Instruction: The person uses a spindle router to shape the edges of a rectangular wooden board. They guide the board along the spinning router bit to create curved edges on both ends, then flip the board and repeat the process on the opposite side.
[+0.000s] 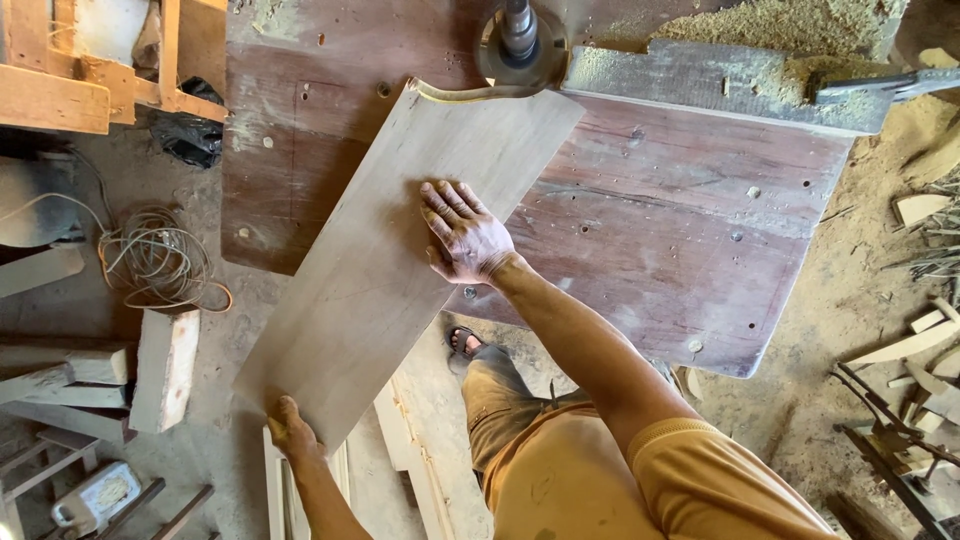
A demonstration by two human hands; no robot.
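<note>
1. Sawdust lies heaped along the far edge of the worn reddish surface (680,230), and offcuts litter the dirt floor (840,290) around it.
2. Right hand (465,238): its fingers (440,205) are spread flat, palm down on the board (400,250), pressing it rather than gripping.
3. Left hand (290,428): fingers curled around the board's near corner, which hangs off the surface over the floor.
4. The board lies slantwise, its curved far end touching the upright spindle (519,35) beside the fence (720,85).
5. Risks, as I judge them:
   - The spindle could snatch the board and kick it back, since a flat palm gives little hold.
   - The right fingers point toward the spindle; a slip could carry them into it.
   - The overhanging end could tip if the left hand loosens.
   - The sandalled foot (465,342) stands on dusty ground, near a cable coil (155,260).
</note>
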